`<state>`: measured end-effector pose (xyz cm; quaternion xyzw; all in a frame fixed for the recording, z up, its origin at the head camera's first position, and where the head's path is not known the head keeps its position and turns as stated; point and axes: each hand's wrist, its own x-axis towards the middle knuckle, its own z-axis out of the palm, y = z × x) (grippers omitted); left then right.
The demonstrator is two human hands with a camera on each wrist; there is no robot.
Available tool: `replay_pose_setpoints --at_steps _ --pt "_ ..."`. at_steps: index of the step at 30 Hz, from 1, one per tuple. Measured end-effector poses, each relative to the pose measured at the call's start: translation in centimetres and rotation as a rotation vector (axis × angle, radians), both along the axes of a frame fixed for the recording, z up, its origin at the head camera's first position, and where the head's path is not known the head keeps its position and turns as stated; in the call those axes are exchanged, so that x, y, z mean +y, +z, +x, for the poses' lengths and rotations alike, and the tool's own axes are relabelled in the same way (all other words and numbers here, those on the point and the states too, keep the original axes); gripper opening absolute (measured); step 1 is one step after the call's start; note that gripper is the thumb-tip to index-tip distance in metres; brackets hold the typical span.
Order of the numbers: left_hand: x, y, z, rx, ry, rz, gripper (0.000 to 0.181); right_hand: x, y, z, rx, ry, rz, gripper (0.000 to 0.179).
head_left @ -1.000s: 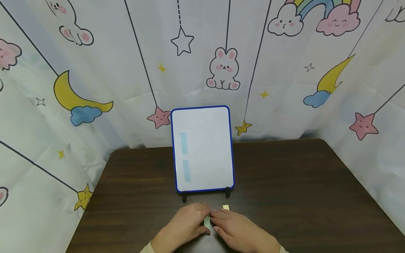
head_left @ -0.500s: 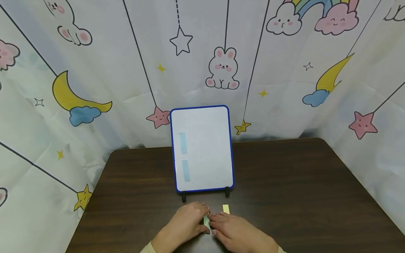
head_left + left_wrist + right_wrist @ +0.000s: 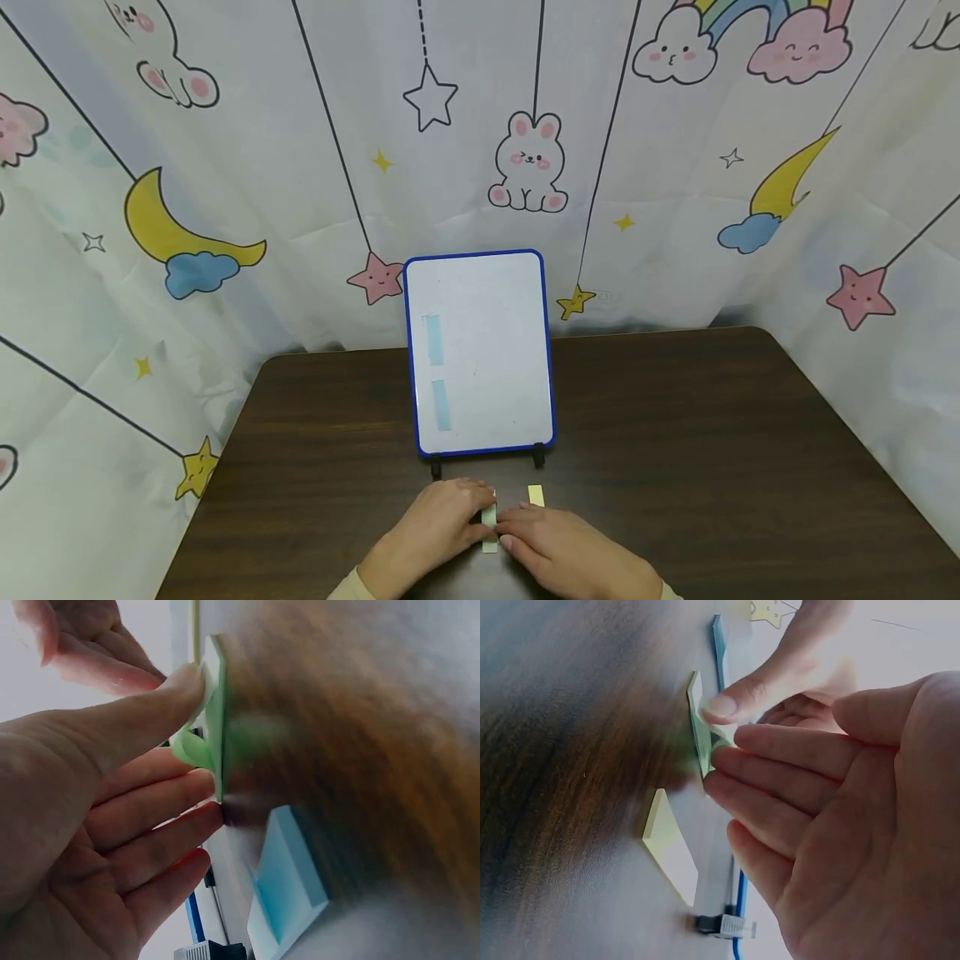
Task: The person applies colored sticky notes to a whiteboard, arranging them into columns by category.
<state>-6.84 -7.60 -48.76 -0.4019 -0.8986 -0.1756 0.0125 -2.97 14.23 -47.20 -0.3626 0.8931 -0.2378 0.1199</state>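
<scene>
On the table, a narrow green sticky note pad (image 3: 489,515) lies between the two hands. My left hand (image 3: 438,525) grips it, the thumb across its near part and the fingertips at its far end. In the left wrist view a top green sheet (image 3: 193,748) bends up off the pad near the fingers. My right hand (image 3: 566,542) has its fingers straight, fingertips right at the pad's right side. Partly hidden past that hand is a yellow sticky note pad (image 3: 536,495). A blue sticky note pad (image 3: 289,877) shows in the left wrist view.
Behind the hands a blue-framed whiteboard (image 3: 498,350) stands upright on small black feet (image 3: 538,456). Two light blue paper strips, an upper strip (image 3: 435,340) and a lower strip (image 3: 441,406), stick to its left side. A printed curtain (image 3: 300,167) hangs beyond the dark wooden table (image 3: 675,433).
My left thumb has moved up from the green pad's near end toward its middle, uncovering that end. The right hand stays nearly in place, having shifted slightly off the yellow pad.
</scene>
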Motion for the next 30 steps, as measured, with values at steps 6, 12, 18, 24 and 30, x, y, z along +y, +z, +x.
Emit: replay_pose_setpoints --at_steps 6,12,18,24,30 --pt "-0.12 0.04 -0.11 0.013 -0.01 -0.006 0.011 0.0 0.14 0.03 -0.028 -0.051 -0.02 0.045" --pt "-0.09 0.16 -0.15 0.003 -0.015 -0.005 0.012 -0.19 0.2 0.02 -0.049 -0.098 -0.037 0.044" --pt "0.04 0.21 -0.04 -0.038 0.003 -0.036 0.025 -0.37 0.55 -0.11 -0.143 -0.103 -0.042 0.044" --pt "0.18 0.56 0.19 -0.042 0.02 -0.081 0.028 -0.33 0.83 -0.03 -0.157 -0.116 -0.051 0.046" --pt "0.43 0.8 0.48 0.044 0.03 -0.119 0.007 -0.41 0.64 0.14 -0.104 -0.099 -0.104 0.042"
